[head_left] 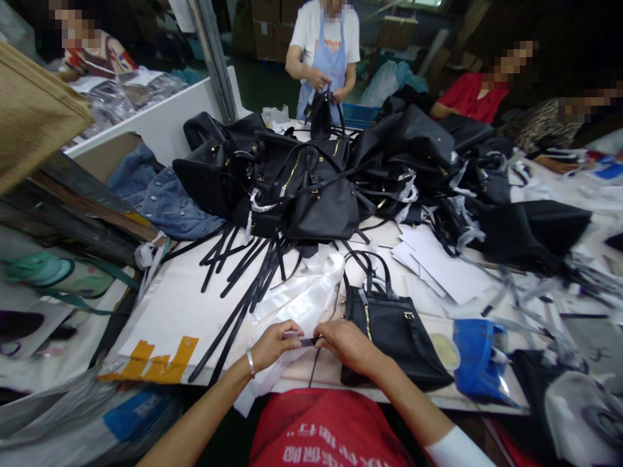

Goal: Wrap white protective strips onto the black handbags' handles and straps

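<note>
Near the table's front edge, my left hand (278, 344) and my right hand (348, 344) are close together, both closed in a pinch. Between their fingertips stretches a short dark strip (308, 342); its exact kind is too small to make out. White translucent plastic film (296, 295) lies just behind and under my left hand. A black handbag (389, 331) with two handles and a gold zip is beside and partly behind my right hand. Long black straps (243, 308) lie loose on the table to the left.
A large heap of black bags (321, 207) covers the table's back. White sheets (440, 263), a blue plastic packet (479, 360) and a round yellowish disc (445, 350) lie to the right. A denim garment (163, 191) sits at left. A person in a blue apron (325, 61) handles a bag opposite.
</note>
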{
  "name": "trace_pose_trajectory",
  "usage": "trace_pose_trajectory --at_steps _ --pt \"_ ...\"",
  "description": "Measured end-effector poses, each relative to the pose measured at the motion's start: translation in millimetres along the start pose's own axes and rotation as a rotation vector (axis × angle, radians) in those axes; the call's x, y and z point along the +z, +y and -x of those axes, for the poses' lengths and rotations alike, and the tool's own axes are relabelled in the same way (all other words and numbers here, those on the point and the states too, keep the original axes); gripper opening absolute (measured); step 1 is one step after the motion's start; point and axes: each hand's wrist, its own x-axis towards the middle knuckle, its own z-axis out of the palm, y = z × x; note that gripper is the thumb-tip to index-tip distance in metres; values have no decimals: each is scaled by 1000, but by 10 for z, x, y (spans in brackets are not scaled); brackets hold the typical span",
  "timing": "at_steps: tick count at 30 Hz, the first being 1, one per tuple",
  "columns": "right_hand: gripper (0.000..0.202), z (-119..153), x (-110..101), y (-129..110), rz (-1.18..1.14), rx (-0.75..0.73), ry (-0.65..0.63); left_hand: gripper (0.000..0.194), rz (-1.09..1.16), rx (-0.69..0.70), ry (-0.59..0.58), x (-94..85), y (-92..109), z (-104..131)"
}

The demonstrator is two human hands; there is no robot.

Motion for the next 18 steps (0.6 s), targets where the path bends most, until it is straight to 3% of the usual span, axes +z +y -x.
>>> trace_pose_trajectory --at_steps 9,14,18 --pt "20 -87 90 40 41 3 -110 17 212 -114 -66 167 -33 -64" --pt "30 9 -5 181 44 -15 -1 17 169 -131 -7 167 -18 -72" --pt "13 51 -64 381 88 22 20 17 134 -136 29 162 -5 -89"
